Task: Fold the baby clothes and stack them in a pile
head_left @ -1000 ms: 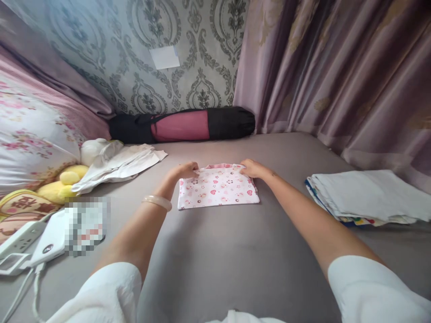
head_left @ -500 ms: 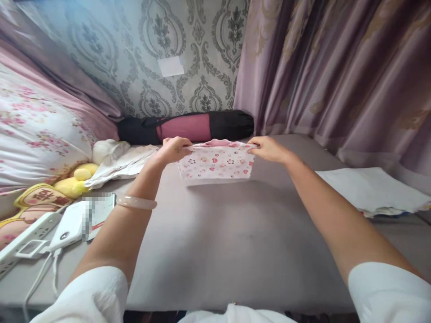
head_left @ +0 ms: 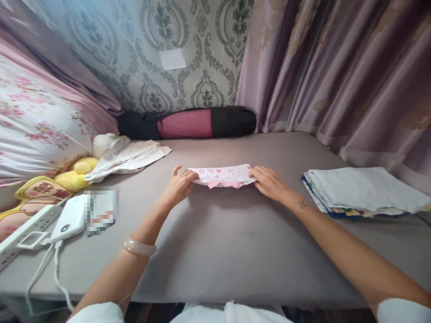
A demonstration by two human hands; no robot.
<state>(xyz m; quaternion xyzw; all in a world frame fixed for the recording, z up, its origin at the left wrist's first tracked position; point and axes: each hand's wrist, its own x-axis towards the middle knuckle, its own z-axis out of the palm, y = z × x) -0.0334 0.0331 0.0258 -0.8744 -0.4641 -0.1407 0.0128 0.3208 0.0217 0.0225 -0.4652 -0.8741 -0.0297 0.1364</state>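
Between my two hands a small white cloth garment (head_left: 222, 174), printed with pink and red flowers and hearts, is stretched in a folded strip above the grey sheet (head_left: 232, 242). Scalloped pink trim shows along its near edge. My left hand (head_left: 182, 181) pinches its left end, with one finger raised; a pale bangle circles that wrist. On the other end, my right hand (head_left: 268, 180) is closed with its fingers over the edge. Both thumbs are mostly hidden. Whether the cloth touches the sheet I cannot tell.
At right lies a stack of folded cloths (head_left: 367, 188). A white garment (head_left: 129, 159) rests at left beside a yellow plush toy (head_left: 79, 172). Nearer are a power bank (head_left: 69, 217), phone (head_left: 101, 211) and power strip (head_left: 30, 231). A black-and-pink rolled bag (head_left: 185, 123) lies along the wall.
The garment has come down and nearer to me, from hanging upright to lying flatter, its pink trim now on the near side. Both hands moved with it, still gripping its ends.
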